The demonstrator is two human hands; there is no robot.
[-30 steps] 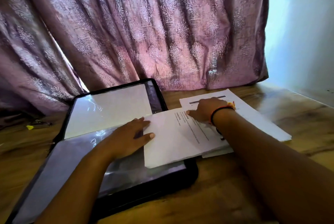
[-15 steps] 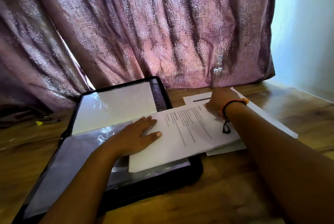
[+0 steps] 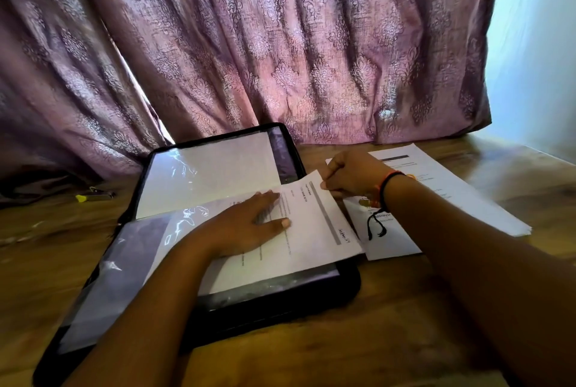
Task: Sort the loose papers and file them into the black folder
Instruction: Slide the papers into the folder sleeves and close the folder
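The black folder (image 3: 280,302) lies open on the wooden table, its clear plastic sleeves showing; the far sleeve (image 3: 205,174) holds a white sheet. A printed sheet (image 3: 314,230) lies across the near sleeve, its left part under the plastic. My left hand (image 3: 246,224) rests flat on the near sleeve and this sheet, fingers straight. My right hand (image 3: 352,174) pinches the sheet's far right corner. To the right lies the stack of loose papers (image 3: 442,196), partly under my right wrist.
A purple patterned curtain (image 3: 280,43) hangs right behind the table. A small yellow-tipped object (image 3: 93,197) lies at the far left of the table (image 3: 389,340). A pale wall (image 3: 536,59) stands at the right.
The printed sheet has slid left from the stack, further onto the near sleeve of the folder. My right hand has followed its far corner; my left hand stays flat on the sleeve.
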